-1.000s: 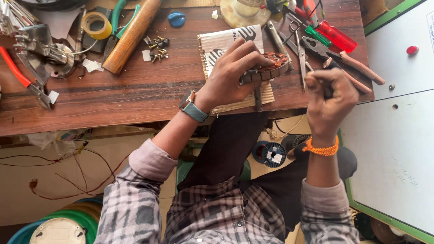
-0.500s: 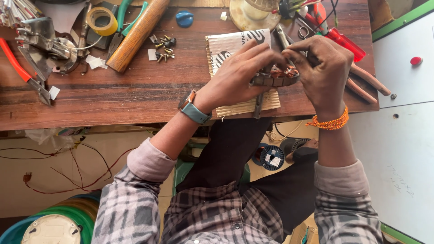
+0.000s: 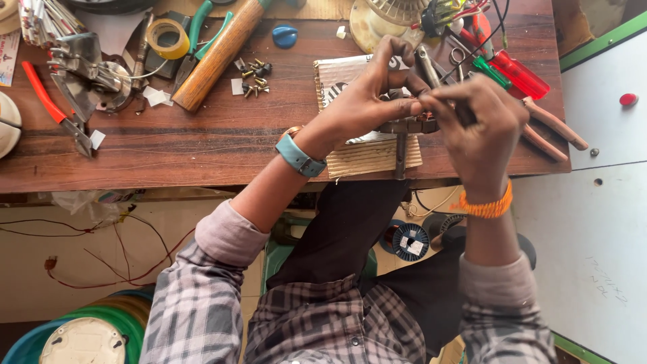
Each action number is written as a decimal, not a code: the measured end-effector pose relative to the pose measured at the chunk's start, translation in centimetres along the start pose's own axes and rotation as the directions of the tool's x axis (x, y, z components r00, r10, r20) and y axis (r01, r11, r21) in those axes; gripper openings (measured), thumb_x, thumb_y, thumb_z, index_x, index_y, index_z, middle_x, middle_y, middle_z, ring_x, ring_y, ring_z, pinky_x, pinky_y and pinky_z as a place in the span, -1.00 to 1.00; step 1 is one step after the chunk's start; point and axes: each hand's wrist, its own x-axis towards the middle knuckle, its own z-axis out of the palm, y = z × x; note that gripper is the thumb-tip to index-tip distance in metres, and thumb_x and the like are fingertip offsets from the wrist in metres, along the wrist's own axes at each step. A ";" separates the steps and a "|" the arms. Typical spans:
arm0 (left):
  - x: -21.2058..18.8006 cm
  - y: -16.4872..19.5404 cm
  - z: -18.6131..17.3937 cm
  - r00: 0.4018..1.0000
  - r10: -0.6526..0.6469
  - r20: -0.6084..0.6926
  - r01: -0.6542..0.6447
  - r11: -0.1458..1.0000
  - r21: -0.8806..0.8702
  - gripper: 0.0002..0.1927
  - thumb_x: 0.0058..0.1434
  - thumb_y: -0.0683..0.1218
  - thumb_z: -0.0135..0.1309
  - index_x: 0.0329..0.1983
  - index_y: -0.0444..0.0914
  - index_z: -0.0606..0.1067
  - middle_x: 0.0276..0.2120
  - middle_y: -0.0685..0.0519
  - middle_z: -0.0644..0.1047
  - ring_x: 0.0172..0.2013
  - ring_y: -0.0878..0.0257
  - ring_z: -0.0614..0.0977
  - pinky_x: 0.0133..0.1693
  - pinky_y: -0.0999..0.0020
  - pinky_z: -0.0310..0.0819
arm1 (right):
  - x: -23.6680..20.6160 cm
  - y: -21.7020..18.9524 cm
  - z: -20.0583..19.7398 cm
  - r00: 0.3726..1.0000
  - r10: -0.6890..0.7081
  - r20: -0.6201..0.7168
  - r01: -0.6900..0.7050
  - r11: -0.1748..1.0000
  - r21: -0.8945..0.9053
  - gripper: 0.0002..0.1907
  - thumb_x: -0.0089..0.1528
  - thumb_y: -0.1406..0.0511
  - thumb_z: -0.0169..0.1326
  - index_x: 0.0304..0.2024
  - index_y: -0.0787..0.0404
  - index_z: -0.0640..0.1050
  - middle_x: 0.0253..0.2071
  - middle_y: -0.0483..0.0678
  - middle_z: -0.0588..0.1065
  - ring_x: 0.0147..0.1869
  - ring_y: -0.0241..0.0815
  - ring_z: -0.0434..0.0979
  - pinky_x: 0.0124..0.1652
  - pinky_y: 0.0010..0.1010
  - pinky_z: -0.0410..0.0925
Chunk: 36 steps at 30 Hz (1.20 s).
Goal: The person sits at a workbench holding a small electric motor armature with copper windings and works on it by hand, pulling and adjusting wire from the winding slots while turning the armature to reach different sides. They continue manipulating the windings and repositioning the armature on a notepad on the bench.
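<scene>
Left hand: fingers curling around the metal motor part.
Right hand: fingers pinching its right end, over the corrugated cardboard.

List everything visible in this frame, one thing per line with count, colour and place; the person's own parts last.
wooden table: one, brown, across the top
hammer: one, wooden handle, upper left of centre
tape roll: one, yellow, left of the hammer
screws: small pile, dark and brassy, right of the hammer
cardboard piece: one, tan, under the hands
metal part: one, dark, held over the cardboard
screwdriver: one, red handle, upper right
pliers: one, brown handles, right table edge
cutters: one, red handle, far left
blue cap: one, top centre
wire spool: one, blue, on the floor
left hand: blue watch, grip on the metal part
right hand: orange wristband, fingers closed at the part
</scene>
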 end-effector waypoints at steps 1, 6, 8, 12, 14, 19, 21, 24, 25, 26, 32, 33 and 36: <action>-0.2 0.1 0.0 0.999 0.032 -0.003 -0.032 0.998 0.057 -0.35 0.39 -0.09 0.31 0.27 -0.21 0.09 -0.04 -0.06 0.65 0.10 0.23 0.66 0.21 0.27 0.56 | -1.0 -0.6 0.1 0.998 0.045 -0.033 -0.045 0.999 0.009 -0.79 0.38 0.35 0.42 -0.21 0.28 0.61 -0.39 -0.15 0.44 -0.40 -0.43 0.34 -0.39 -0.57 0.16; -1.0 0.1 0.2 0.987 0.162 0.012 -0.162 0.984 0.068 -0.35 0.39 -0.13 0.28 0.31 -0.16 0.08 0.12 -0.01 0.38 0.13 0.23 0.63 0.19 0.31 0.67 | -5.0 -2.1 1.8 0.968 0.204 -0.145 -0.181 0.971 0.158 -0.83 0.36 0.36 0.34 -0.22 0.28 0.57 -0.38 -0.22 0.41 -0.37 -0.47 0.28 -0.41 -0.60 0.14; -1.3 0.2 0.1 0.984 0.176 0.031 -0.177 0.983 0.037 -0.37 0.44 -0.14 0.26 0.34 -0.15 0.09 0.16 0.01 0.34 0.19 0.22 0.63 0.18 0.33 0.72 | -6.1 -2.4 2.6 0.961 0.220 -0.165 -0.181 0.958 0.222 -0.84 0.36 0.40 0.29 -0.23 0.30 0.54 -0.39 -0.21 0.39 -0.37 -0.47 0.26 -0.42 -0.59 0.12; -2.6 0.5 0.2 0.996 0.076 -0.037 -0.075 0.997 0.036 -0.37 0.40 -0.09 0.25 0.31 -0.14 0.09 -0.09 0.06 0.63 -0.01 0.28 0.68 -0.06 0.44 0.56 | -7.3 -2.8 4.1 0.944 0.298 -0.140 -0.247 0.922 0.298 -0.86 0.35 0.43 0.25 -0.26 0.30 0.52 -0.43 -0.20 0.37 -0.40 -0.48 0.19 -0.40 -0.55 0.08; -3.3 0.9 0.8 0.989 0.131 -0.076 -0.126 0.990 0.063 -0.41 0.41 -0.08 0.22 0.29 -0.14 0.10 -0.16 0.06 0.64 -0.06 0.28 0.71 -0.10 0.46 0.53 | -7.8 -2.9 4.7 0.941 0.325 -0.095 -0.281 0.906 0.317 -0.85 0.34 0.45 0.23 -0.29 0.29 0.50 -0.46 -0.22 0.38 -0.43 -0.50 0.21 -0.43 -0.57 0.08; -3.5 2.3 3.1 0.941 0.332 -0.068 -0.246 0.808 0.535 -0.24 0.25 -0.03 0.34 0.40 -0.07 0.17 -0.17 0.13 0.52 -0.16 0.33 0.61 -0.05 0.41 0.54 | -8.7 -2.1 4.3 0.922 0.368 -0.123 -0.327 0.907 0.264 -0.90 0.31 0.48 0.22 -0.27 0.31 0.54 -0.52 -0.27 0.37 -0.47 -0.53 0.22 -0.46 -0.59 0.07; -3.4 2.8 4.0 0.924 0.376 -0.062 -0.216 0.650 0.729 -0.24 0.19 -0.01 0.38 0.37 -0.07 0.23 -0.15 0.14 0.48 -0.14 0.29 0.55 -0.03 0.35 0.48 | -9.1 -1.5 3.7 0.918 0.366 -0.155 -0.315 0.908 0.278 -0.90 0.32 0.48 0.23 -0.27 0.30 0.54 -0.48 -0.27 0.41 -0.46 -0.54 0.25 -0.46 -0.61 0.08; -3.2 3.2 5.1 0.909 0.411 -0.062 -0.172 0.507 0.845 -0.36 0.16 -0.01 0.38 0.26 -0.07 0.35 -0.13 0.16 0.46 -0.09 0.19 0.48 -0.02 0.24 0.42 | -9.3 -0.4 2.2 0.906 0.385 -0.177 -0.325 0.899 0.293 -0.86 0.34 0.45 0.27 -0.28 0.28 0.54 -0.44 -0.27 0.41 -0.42 -0.53 0.22 -0.42 -0.61 0.06; -3.4 3.2 5.4 0.905 0.422 -0.058 -0.170 0.481 0.860 -0.43 0.17 -0.02 0.38 0.21 -0.05 0.40 -0.15 0.15 0.44 -0.09 0.18 0.47 -0.02 0.23 0.41 | -9.4 -0.1 1.6 0.901 0.403 -0.159 -0.346 0.890 0.296 -0.85 0.34 0.43 0.27 -0.28 0.28 0.54 -0.44 -0.27 0.39 -0.40 -0.53 0.20 -0.40 -0.61 0.04; -3.4 3.2 5.7 0.900 0.433 -0.049 -0.171 0.456 0.873 -0.50 0.18 -0.02 0.38 0.15 -0.02 0.45 -0.16 0.14 0.43 -0.09 0.16 0.46 -0.03 0.22 0.40 | -9.5 0.3 1.0 0.895 0.422 -0.146 -0.367 0.881 0.298 -0.84 0.35 0.42 0.28 -0.28 0.28 0.54 -0.43 -0.27 0.37 -0.38 -0.53 0.18 -0.38 -0.61 0.03; -3.4 3.0 5.8 0.905 0.420 -0.061 -0.171 0.491 0.854 -0.60 0.15 -0.06 0.36 0.03 -0.10 0.51 -0.18 0.13 0.42 -0.12 0.15 0.45 -0.05 0.20 0.40 | -7.7 1.7 -1.8 0.921 0.350 -0.170 -0.333 0.935 0.124 -0.78 0.43 0.33 0.31 -0.22 0.28 0.52 -0.39 -0.28 0.30 -0.41 -0.53 0.12 -0.39 -0.62 0.00; -3.5 3.0 5.8 0.906 0.419 -0.059 -0.175 0.497 0.850 -0.61 0.15 -0.06 0.37 0.02 -0.10 0.51 -0.18 0.13 0.43 -0.11 0.14 0.45 -0.05 0.20 0.40 | -7.2 1.7 -2.0 0.926 0.336 -0.171 -0.319 0.940 0.118 -0.77 0.43 0.33 0.32 -0.21 0.28 0.52 -0.39 -0.27 0.29 -0.41 -0.52 0.11 -0.40 -0.62 0.00; -3.7 3.1 5.6 0.907 0.416 -0.056 -0.181 0.508 0.842 -0.63 0.15 -0.06 0.39 -0.02 -0.10 0.52 -0.19 0.14 0.43 -0.11 0.14 0.46 -0.05 0.19 0.39 | -5.9 1.4 -2.7 0.942 0.302 -0.148 -0.287 0.951 0.115 -0.76 0.44 0.34 0.35 -0.20 0.28 0.52 -0.41 -0.27 0.28 -0.42 -0.51 0.10 -0.41 -0.60 0.00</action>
